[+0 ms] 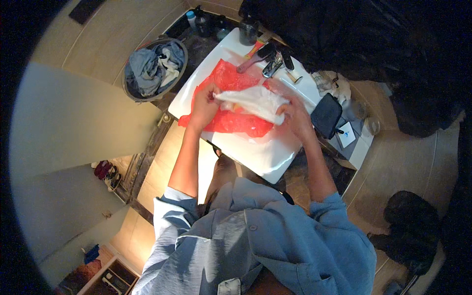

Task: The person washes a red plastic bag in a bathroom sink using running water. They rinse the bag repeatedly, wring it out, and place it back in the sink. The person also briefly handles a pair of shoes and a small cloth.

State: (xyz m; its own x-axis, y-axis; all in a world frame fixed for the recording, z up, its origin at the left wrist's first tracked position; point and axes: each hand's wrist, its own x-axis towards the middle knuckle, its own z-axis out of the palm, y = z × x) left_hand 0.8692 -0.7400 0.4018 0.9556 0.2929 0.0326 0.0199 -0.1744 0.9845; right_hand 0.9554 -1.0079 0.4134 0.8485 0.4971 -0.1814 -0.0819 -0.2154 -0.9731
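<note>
The limp white sheet (cloth or plastic, I cannot tell) spans the gap between the hands, above the sink and over the crumpled red bag. The left hand pinches its left end; the right hand grips its right end, fingertips partly hidden. The bag reaches the sink's front-left edge, while a broad white stretch gives room toward the front corner. Behind, the pink brush and the tap crowd the far side; the black pouch lies just beyond the right edge, near the right hand
</note>
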